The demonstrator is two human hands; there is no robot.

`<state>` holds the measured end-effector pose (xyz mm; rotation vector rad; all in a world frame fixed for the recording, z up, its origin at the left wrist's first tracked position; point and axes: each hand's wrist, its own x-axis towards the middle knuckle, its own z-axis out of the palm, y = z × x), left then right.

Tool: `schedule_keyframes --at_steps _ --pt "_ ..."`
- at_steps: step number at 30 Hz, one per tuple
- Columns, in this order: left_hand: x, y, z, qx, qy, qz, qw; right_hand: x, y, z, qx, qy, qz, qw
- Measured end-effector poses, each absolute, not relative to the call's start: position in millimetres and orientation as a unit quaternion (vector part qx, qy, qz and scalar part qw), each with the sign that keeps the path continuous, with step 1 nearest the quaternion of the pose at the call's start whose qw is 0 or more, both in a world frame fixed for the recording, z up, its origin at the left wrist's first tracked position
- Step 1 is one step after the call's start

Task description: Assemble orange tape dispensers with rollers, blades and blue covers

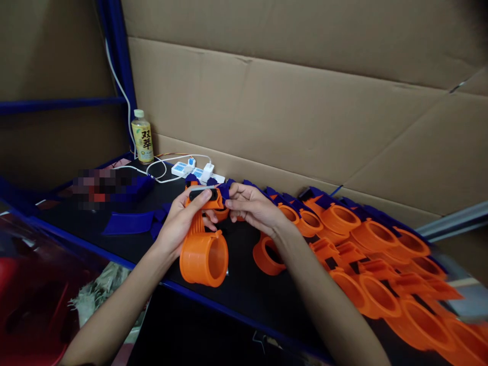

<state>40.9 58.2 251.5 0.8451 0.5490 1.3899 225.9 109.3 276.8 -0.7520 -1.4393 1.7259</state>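
Note:
My left hand (pixel 183 213) grips an orange plastic part with a wide ring (pixel 204 259) hanging below the palm. The thumb presses on a black insert (pixel 202 195) in the upper end of that part, beside a pale grey strip. At the insert's right side, the thumb and fingers of my right hand (pixel 251 203) close on a small dark blue plastic piece (pixel 224 190). The fingertips partly hide where the blue piece meets the orange part. Behind the hands, more orange and blue parts are partly covered.
Many orange ringed parts (pixel 377 234) crowd the right of the black tabletop (pixel 244 295). Blue plastic pieces (pixel 127 223) lie at left. A power strip (pixel 185 168) with white cables and a drink bottle (pixel 143 137) stand near the cardboard wall (pixel 290 101). A blue post (pixel 120 56) rises at the corner.

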Motion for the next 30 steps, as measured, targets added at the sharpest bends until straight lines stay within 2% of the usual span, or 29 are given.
schedule_keyframes --at_steps 7,10,17,25,30 --pt "41.0 56.4 252.3 0.346 0.248 0.601 0.677 223.4 104.6 282.3 -0.276 -0.590 0.649 0.394" --pt "40.1 59.3 250.1 0.333 0.267 0.590 0.685 224.3 101.8 286.5 -0.290 -0.658 0.573 0.395" --pt "39.8 66.5 244.3 0.323 0.297 0.562 0.701 223.3 95.2 287.9 -0.334 -0.795 0.312 0.399" --pt "32.0 54.6 256.5 0.347 0.287 0.529 0.719 223.0 89.5 289.2 -0.263 -0.849 0.230 0.396" --pt "25.2 51.3 259.7 0.360 0.259 0.521 0.729 222.7 86.1 289.9 -0.230 -0.874 0.139 0.405"
